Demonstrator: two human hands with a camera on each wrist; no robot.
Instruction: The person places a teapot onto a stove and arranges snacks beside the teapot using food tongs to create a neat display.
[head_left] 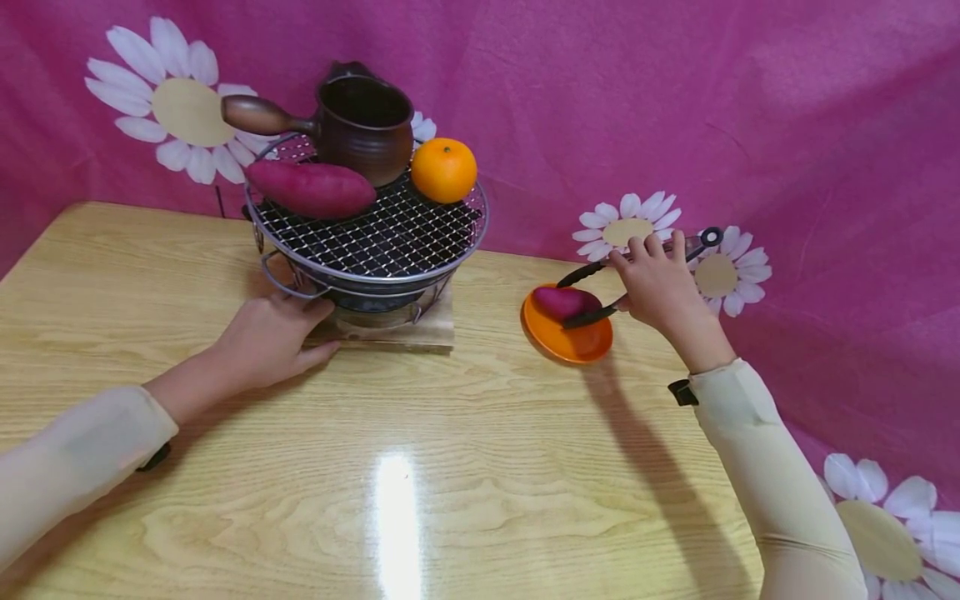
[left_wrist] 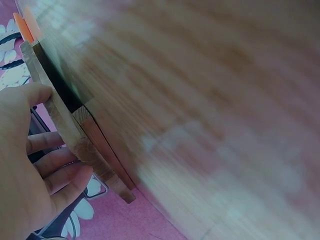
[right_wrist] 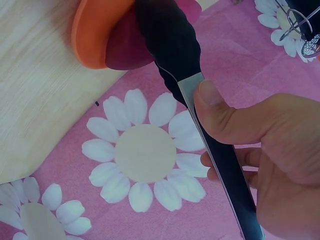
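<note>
My right hand (head_left: 660,279) grips a pair of tongs (right_wrist: 220,165) with metal arms and black ends. Those ends straddle a small purple sweet potato (head_left: 558,302) lying on an orange plate (head_left: 573,346). In the right wrist view, my thumb presses along one metal arm, and the black end overlaps the sweet potato (right_wrist: 127,45). My left hand (head_left: 266,337) holds the near left corner of a wooden board (head_left: 397,336) beneath a round tabletop grill (head_left: 367,271). The left wrist view has its thumb and curled fingers against the board (left_wrist: 67,122).
On the grill's wire mesh sit a larger sweet potato (head_left: 311,190), a brown side-handled pot (head_left: 365,133) and an orange fruit (head_left: 444,171). A pink cloth with white flowers (head_left: 525,108) hangs behind the wooden table (head_left: 480,467).
</note>
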